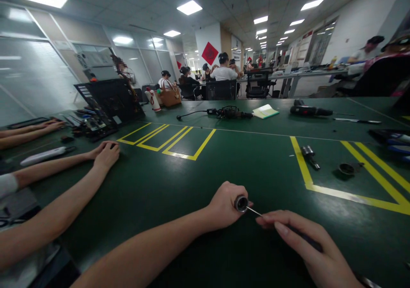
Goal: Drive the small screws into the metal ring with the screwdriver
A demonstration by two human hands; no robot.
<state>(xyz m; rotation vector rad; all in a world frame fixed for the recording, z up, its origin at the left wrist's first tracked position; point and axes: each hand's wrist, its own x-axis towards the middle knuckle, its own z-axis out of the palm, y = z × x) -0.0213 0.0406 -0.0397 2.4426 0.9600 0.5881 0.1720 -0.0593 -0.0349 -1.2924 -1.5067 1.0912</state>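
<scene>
My left hand (226,204) is wrapped round a hollow metal cylinder (237,203), its round open end facing me. Between the fingers of my right hand (301,232) is a thin-shafted tool (254,211), whose tip meets the rim of that opening; whether it goes inside I cannot tell. Something dark, perhaps the tool's handle, shows under the right palm. Both hands are low over the green table (179,181). To the right, inside a yellow tape outline (352,196), lie a stepped metal shaft part (310,156) and a ring-shaped metal part (347,168).
Farther back lie a black corded tool (229,112), a notepad (265,111), a black power tool (310,109) and a pen (357,120). At left, a co-worker's hands (107,153) rest on the table near a black rack (109,102) and a white handheld device (43,155).
</scene>
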